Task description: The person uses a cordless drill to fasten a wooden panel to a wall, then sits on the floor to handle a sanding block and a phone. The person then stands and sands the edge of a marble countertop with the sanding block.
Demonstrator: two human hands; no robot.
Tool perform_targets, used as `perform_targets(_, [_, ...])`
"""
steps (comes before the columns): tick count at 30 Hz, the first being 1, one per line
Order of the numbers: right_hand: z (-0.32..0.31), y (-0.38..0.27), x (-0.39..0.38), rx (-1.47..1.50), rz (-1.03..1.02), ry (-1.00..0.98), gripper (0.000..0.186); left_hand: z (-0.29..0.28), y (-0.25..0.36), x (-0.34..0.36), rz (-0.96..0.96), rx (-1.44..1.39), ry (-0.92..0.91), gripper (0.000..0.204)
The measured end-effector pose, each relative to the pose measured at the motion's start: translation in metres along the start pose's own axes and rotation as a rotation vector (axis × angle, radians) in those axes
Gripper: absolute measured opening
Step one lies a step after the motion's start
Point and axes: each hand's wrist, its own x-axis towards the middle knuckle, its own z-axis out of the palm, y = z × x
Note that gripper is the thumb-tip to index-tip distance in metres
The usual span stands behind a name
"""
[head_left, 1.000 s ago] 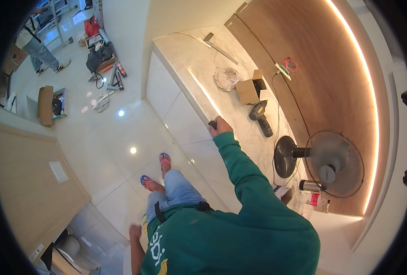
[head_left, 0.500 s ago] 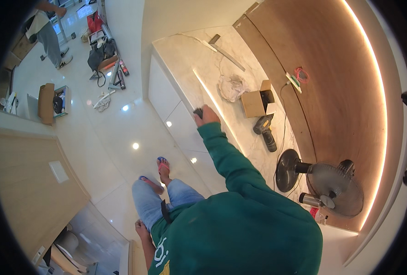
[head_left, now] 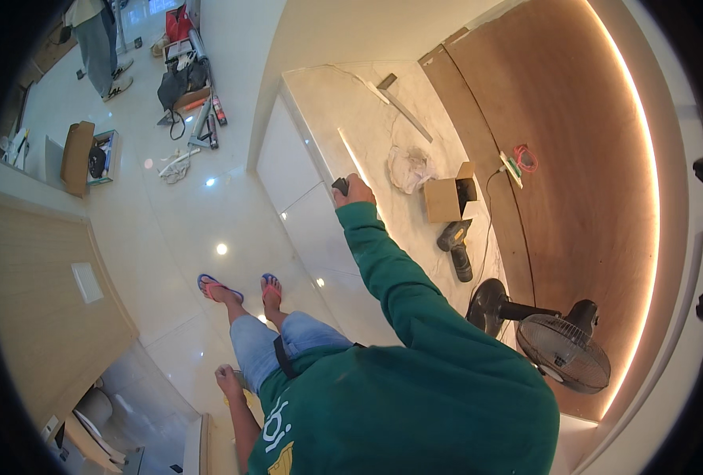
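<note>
My right hand (head_left: 357,191) is closed round a small black object (head_left: 340,186), whose kind I cannot make out. It is at the front edge of the marble-patterned counter (head_left: 320,93), above the glossy white cabinet fronts (head_left: 292,162). Low at my left side, next to my thigh, is my left hand (head_left: 228,381) with its fingers curled. Whatever it may hold is hidden. On the counter beyond my right forearm lie a black-and-yellow cordless drill (head_left: 456,249), an open cardboard box (head_left: 444,199) with something dark in it, and a crumpled pale plastic bag (head_left: 409,169).
A metal square (head_left: 407,111) lies at the counter's far end. A black fan (head_left: 563,348) stands near my right side. A power strip (head_left: 511,169) with a pink cable is by the wood panel. Tools and bags (head_left: 183,83) litter the tiled floor; a person (head_left: 98,49) stands far left.
My left foot has stepped out to the left. My left hand has swung slightly forward from my hip. The right hand still grips the black object at the counter edge. The fan head has turned.
</note>
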Motion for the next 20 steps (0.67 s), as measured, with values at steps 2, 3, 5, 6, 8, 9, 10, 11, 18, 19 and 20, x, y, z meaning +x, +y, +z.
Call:
perform_targets(2, [-0.008,0.010,-0.012,0.021,0.010,-0.003,0.035,-0.005,0.009,0.010,-0.044,-0.083,-0.010,0.035])
perform_targets(3, [-0.017,0.020,-0.034,0.059,0.031,-0.022,0.036,-0.002,0.010,0.009,-0.054,-0.108,0.040,0.035])
perform_targets(5, [-0.040,0.039,-0.088,0.059,0.047,-0.036,0.036,0.002,0.005,0.003,-0.012,-0.106,0.050,0.032])
perform_targets(6, [-0.054,0.046,-0.116,0.039,0.070,-0.062,0.036,0.003,0.004,0.001,-0.088,-0.104,0.065,0.031])
perform_targets(8, [-0.062,0.048,-0.127,0.012,0.120,-0.103,0.035,0.008,0.001,-0.012,-0.119,-0.126,0.024,0.028])
perform_targets(9, [-0.062,0.046,-0.124,0.013,0.134,-0.112,0.036,0.008,0.001,-0.019,-0.227,-0.135,0.011,0.026])
perform_targets(10, [-0.062,0.042,-0.121,-0.007,0.174,-0.133,0.036,0.009,0.003,-0.021,-0.186,-0.105,-0.022,0.026])
perform_targets(11, [-0.052,0.036,-0.101,-0.014,0.112,-0.105,0.036,0.008,0.005,-0.022,-0.201,-0.075,-0.052,0.025])
perform_targets(18, [-0.035,0.019,-0.053,0.037,0.144,-0.148,0.034,0.008,-0.016,0.004,-0.080,-0.041,0.045,0.036])
perform_targets(19, [-0.046,0.028,-0.077,0.023,0.187,-0.203,0.034,0.009,-0.025,0.007,-0.026,-0.002,0.043,0.040])
perform_targets(20, [-0.043,0.032,-0.077,0.039,0.162,-0.193,0.034,0.011,-0.034,0.012,-0.026,0.038,0.047,0.044])
